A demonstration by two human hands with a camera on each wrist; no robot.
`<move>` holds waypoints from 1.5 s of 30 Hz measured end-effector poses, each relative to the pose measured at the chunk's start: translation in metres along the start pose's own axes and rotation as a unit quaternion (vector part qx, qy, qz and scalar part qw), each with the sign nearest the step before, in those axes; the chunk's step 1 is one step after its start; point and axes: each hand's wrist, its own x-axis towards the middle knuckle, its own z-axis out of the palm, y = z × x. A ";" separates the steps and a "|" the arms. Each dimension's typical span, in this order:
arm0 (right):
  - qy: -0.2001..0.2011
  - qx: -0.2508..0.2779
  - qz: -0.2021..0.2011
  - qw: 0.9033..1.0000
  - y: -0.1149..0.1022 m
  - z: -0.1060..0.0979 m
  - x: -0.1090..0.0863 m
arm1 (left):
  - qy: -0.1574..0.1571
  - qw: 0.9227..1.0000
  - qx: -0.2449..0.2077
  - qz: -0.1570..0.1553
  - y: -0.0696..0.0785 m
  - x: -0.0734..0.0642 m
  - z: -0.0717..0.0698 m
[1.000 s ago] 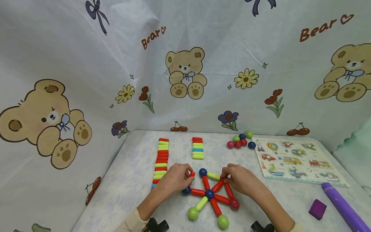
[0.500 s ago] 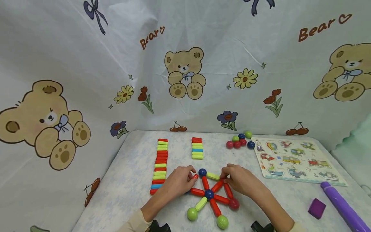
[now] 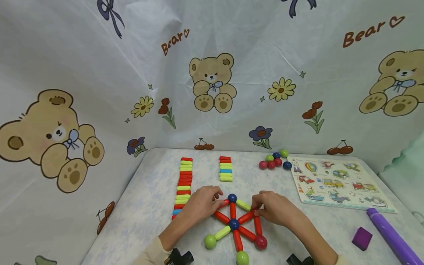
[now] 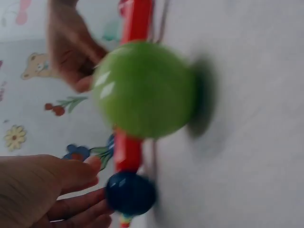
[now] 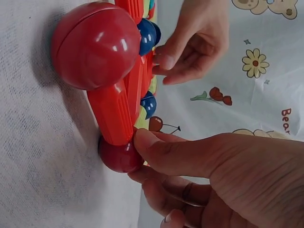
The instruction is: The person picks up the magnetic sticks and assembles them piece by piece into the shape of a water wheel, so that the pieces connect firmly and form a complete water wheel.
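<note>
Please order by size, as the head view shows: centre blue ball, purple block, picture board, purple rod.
1. Picture board
2. Purple rod, partly out of frame
3. Purple block
4. Centre blue ball

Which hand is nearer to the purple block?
Right. The right hand, pinching a red ball, is left of the purple block in the head view; the left hand is farther left, across the wheel-shaped rod-and-ball build.

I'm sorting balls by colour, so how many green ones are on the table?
4. On the wheel-shaped build: the left green ball and nearest green ball. Beyond, left of the puzzle board: the front green ball and rear green ball.
</note>
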 end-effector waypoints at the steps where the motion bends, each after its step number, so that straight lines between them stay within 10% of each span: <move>1: 0.000 -0.003 0.010 1.000 -0.001 0.000 0.000 | -0.001 1.000 0.012 0.002 -0.001 -0.001 -0.006; 13: -0.015 -0.019 0.048 0.999 0.000 -0.008 -0.004 | -0.139 0.985 0.062 -0.086 -0.020 -0.029 -0.082; 19: -0.014 -0.014 0.042 0.999 0.002 -0.008 -0.004 | -0.150 0.964 0.192 -0.104 -0.010 -0.036 -0.074; 32: -0.016 -0.013 0.042 0.999 0.000 -0.006 -0.001 | -0.086 0.933 0.349 -0.029 -0.002 -0.047 -0.046; 39: -0.017 -0.014 0.036 0.999 0.001 -0.006 -0.001 | -0.171 0.969 0.172 -0.051 -0.001 -0.039 -0.058; 45: -0.021 -0.015 0.036 0.999 0.001 -0.007 -0.001 | -0.168 0.986 -0.006 -0.012 -0.003 -0.032 -0.059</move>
